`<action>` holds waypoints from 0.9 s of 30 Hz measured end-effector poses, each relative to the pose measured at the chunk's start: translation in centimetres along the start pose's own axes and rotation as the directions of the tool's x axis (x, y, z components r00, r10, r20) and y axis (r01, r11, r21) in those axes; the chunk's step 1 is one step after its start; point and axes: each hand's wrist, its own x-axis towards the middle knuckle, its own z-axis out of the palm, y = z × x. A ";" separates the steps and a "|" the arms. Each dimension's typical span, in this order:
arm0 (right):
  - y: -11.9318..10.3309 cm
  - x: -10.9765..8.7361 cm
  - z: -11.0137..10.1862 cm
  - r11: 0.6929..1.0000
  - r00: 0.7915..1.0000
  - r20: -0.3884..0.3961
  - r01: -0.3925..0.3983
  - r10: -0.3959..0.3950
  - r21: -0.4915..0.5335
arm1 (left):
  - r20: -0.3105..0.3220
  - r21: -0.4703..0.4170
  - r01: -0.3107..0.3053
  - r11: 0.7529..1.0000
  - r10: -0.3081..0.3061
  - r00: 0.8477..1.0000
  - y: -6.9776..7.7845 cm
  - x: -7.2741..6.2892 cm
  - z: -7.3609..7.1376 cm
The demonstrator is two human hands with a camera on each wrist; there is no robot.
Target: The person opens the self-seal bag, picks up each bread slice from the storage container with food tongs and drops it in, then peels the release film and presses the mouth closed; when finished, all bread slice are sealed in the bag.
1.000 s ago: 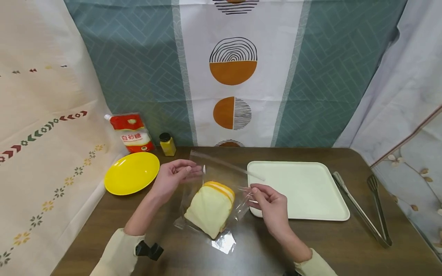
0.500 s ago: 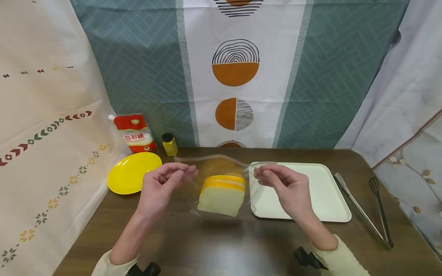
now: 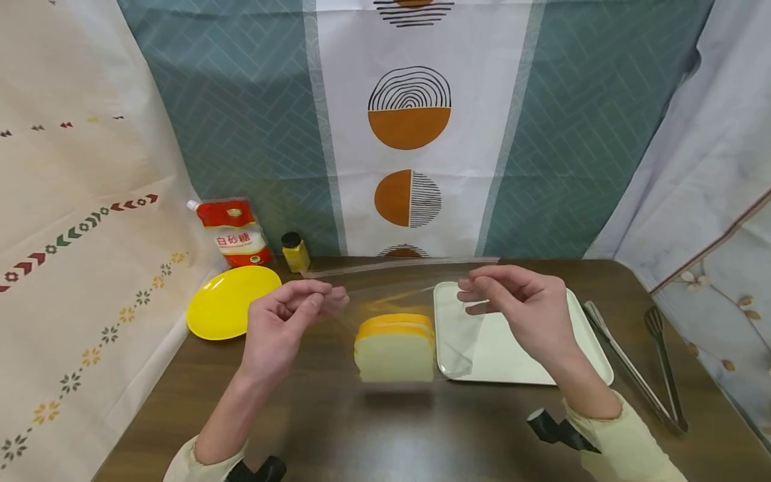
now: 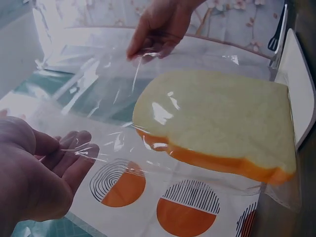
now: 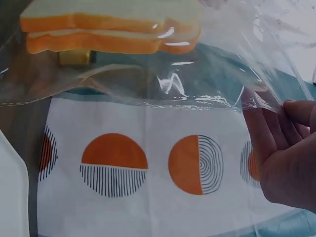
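Note:
A clear plastic bag (image 3: 397, 265) is stretched between my hands above the table, with two slices of bread (image 3: 394, 358) inside it. My left hand (image 3: 272, 328) pinches the bag's left side between thumb and fingers. At the other side, my right hand (image 3: 533, 314) pinches the film in the same way. In the left wrist view the pale face of the bread (image 4: 212, 118) shows through shiny film, its orange crust turned down. Both stacked slices (image 5: 113, 24) are visible in the right wrist view, near the top of the picture.
Behind the right hand lies a white tray (image 3: 512, 361), with metal tongs (image 3: 635, 375) to its right. A yellow plate (image 3: 231, 304) is on the left, near a red sugar pouch (image 3: 235, 231) and a small yellow black-capped jar (image 3: 296, 253). Patterned cloth (image 3: 253, 120) hangs behind the table.
The bag with the bread has risen off the table and been tipped more upright. Both hands now pinch its sides; the right hand has moved right and up, spreading the film wider.

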 end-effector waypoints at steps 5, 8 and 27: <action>-0.3 -0.9 -0.4 0.996 0.996 0.019 -0.086 0.086 0.007 | 0.023 0.047 0.042 0.998 -0.043 0.999 0.0 -0.9 0.1; -0.6 -1.7 -0.4 0.991 0.991 0.019 -0.133 0.133 0.009 | 0.040 0.031 0.053 0.998 -0.054 0.998 -0.2 -1.5 0.2; 0.3 -6.6 -0.5 0.926 0.933 0.085 -0.357 0.349 0.120 | 0.043 -0.081 0.279 0.957 -0.276 0.960 -1.9 -5.7 1.3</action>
